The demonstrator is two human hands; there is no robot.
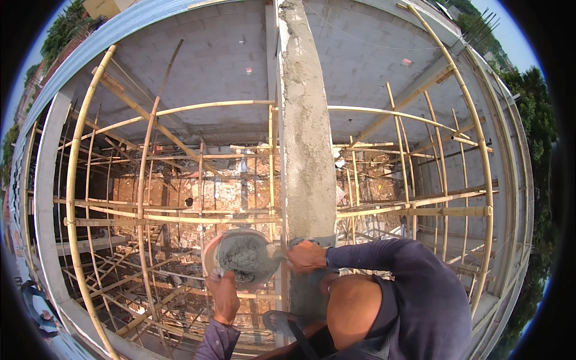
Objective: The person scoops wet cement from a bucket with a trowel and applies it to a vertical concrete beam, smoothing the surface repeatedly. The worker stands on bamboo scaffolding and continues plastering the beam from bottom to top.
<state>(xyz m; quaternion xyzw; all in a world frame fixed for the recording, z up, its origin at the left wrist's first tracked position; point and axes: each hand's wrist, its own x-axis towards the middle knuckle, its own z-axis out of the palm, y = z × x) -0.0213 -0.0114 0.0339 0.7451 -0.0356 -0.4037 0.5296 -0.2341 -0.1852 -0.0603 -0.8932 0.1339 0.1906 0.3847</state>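
My left hand (223, 295) grips the near rim of a round bucket (208, 255) just left of the concrete beam. Wet grey mortar (245, 252) is heaped inside it. My right hand (307, 257) is closed over the beam's left edge, around what looks like the handle of a trowel (275, 257). The trowel's grey blade is smeared by motion and reaches toward the bucket's right side; its handle is mostly hidden by my fingers. The narrow beam (309, 144) runs away from me, its top coated with rough grey mortar.
Bamboo scaffold poles (144, 162) stand and cross on both sides of the beam. Far below lies rubble-strewn brown ground (240, 180). Grey block walls (210, 66) rise at the far end. My bent knee (355, 306) and sandalled foot (277, 321) are close to the beam.
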